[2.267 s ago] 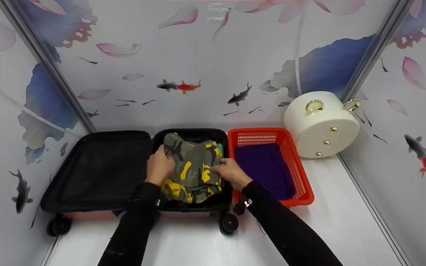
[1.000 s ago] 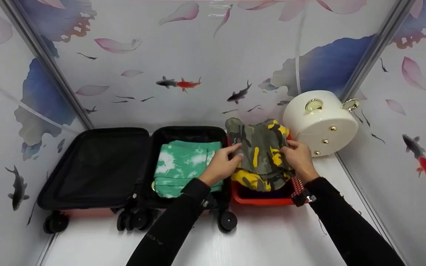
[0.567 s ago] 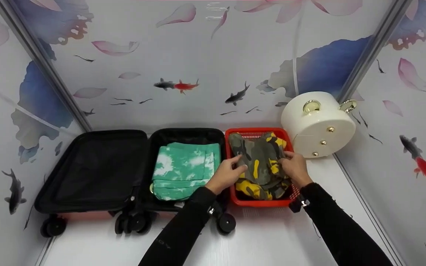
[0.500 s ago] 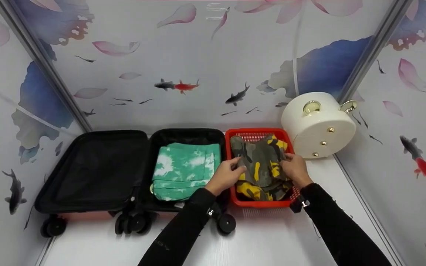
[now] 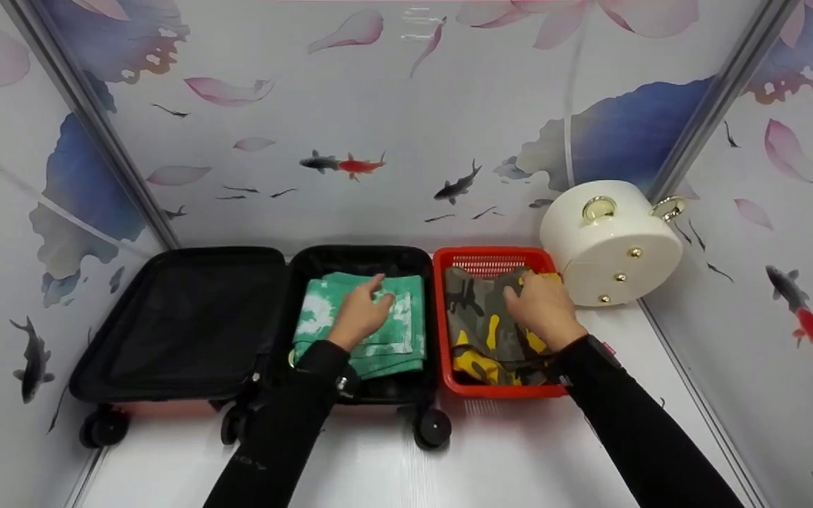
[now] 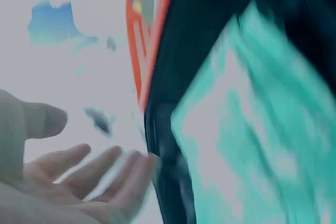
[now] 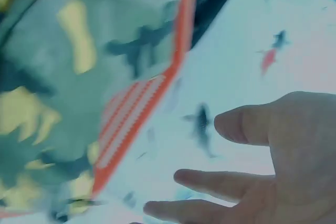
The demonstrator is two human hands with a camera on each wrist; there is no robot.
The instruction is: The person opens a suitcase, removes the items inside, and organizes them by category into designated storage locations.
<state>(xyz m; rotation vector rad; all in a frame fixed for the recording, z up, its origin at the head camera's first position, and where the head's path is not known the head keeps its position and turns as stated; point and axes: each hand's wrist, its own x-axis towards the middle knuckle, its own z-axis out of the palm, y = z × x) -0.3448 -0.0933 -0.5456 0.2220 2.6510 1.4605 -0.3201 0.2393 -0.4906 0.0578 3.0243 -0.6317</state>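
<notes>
In the head view my left hand (image 5: 362,314) hovers over a folded green-and-white tie-dye garment (image 5: 316,310), which lies in the right half of an open black-lined suitcase (image 5: 360,257). Its thumb and fingers stand apart with nothing between them in the left wrist view. My right hand (image 5: 546,303) is above a folded camouflage garment (image 5: 473,303) in grey, black and yellow, inside a red plastic basket (image 5: 495,391). The right wrist view shows this hand's fingers (image 7: 210,182) spread and holding nothing, with the camouflage garment beside them. Part of that garment is hidden under the right hand.
The suitcase's other half (image 5: 195,324) lies open at left, black lining upward. Wheels (image 5: 432,427) stick out toward the front. Right of the basket, a round cream case (image 5: 611,243) with gold knobs leans by the corner. Patterned walls enclose the white surface (image 5: 392,466).
The camouflage garment went from the suitcase into the basket, uncovering the green garment. Both hands then let go of it; the left moved left over the green garment, the right lifted slightly.
</notes>
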